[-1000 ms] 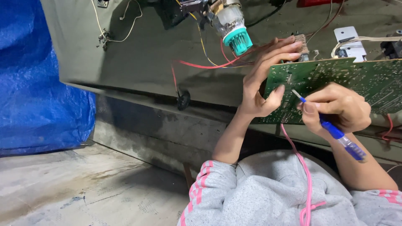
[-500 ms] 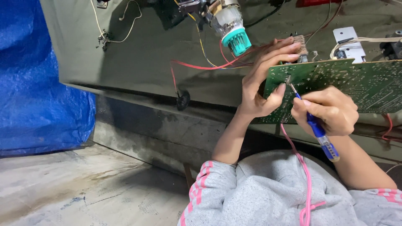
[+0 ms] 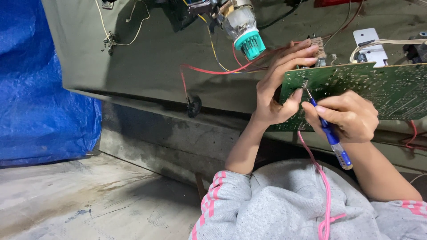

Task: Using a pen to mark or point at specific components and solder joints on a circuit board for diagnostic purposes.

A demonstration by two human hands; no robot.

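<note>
Green circuit board (image 3: pixel 382 89), one blue screwdriver (image 3: pixel 331 133), two hands

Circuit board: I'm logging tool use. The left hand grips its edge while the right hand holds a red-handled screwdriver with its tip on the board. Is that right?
Not quite. The head view shows the screwdriver has a blue handle, not red. The rest holds: the left hand grips the edge of the green circuit board, and the right hand holds the tool with its tip on the board.

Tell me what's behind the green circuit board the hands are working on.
Behind the green circuit board sits the olive metal panel, with red wires and a white connector above its edge. The board covers whatever is mounted on its far side.
</note>
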